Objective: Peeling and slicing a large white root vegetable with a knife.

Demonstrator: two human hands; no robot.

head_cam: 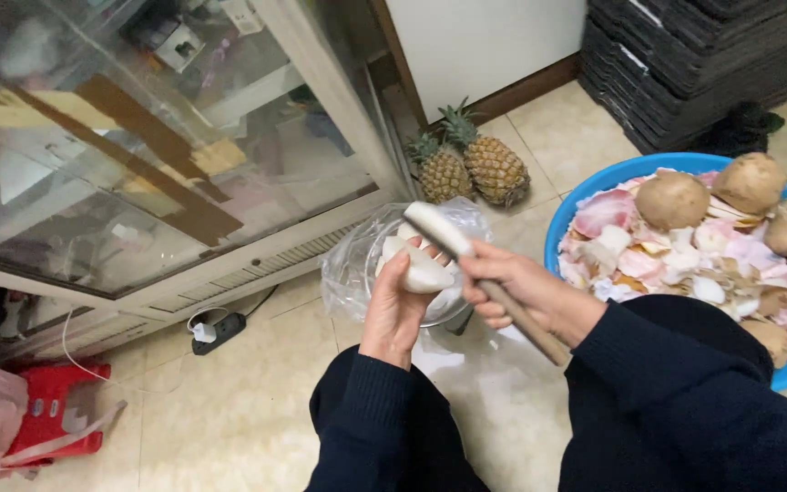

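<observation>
Tiled floor (229, 410), glass cabinet (138, 137), blue basin (594, 182)

Pale glossy floor tiles (229, 410) catch soft indoor light. A glass-fronted display cabinet (138, 137) with a cream metal frame fills the upper left, its panes full of reflections. A white wall (485, 46) with a dark wooden skirting board (521, 91) runs behind, and black stacked trays (685, 64) stand in the right corner. A power strip (216, 330) with a white cable lies beside the cabinet base
</observation>
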